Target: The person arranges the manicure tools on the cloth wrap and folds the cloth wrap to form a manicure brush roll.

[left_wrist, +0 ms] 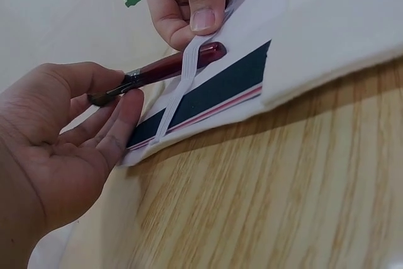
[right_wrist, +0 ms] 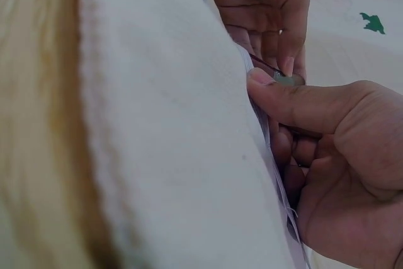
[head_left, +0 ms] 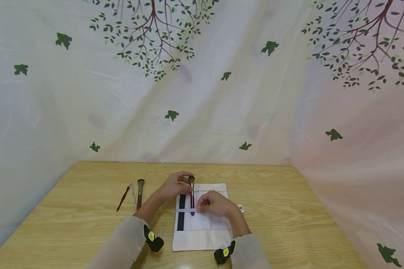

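Note:
My left hand (head_left: 176,187) pinches a makeup brush (head_left: 192,198) near its bristle end, thumb on one side and fingers on the other. The brush has a dark red handle, and its handle end passes under a white elastic band (left_wrist: 182,83). With thumb and fingertips my right hand (head_left: 216,203) pinches that band just beside the handle, lifting it off the cloth in the left wrist view. Beneath both hands lies an unrolled white cloth brush roll (head_left: 202,241) with a black strip (head_left: 181,213) along its left side. In the right wrist view the roll's white flap (right_wrist: 170,118) hides part of the band.
Left of the roll on the wooden table (head_left: 282,216) lie another makeup brush (head_left: 140,192), a thin clear-looking stick (head_left: 133,196) and a slim dark red tool (head_left: 122,198). A small white tab (head_left: 240,208) sticks out at the roll's right edge. A patterned curtain (head_left: 202,112) stands behind.

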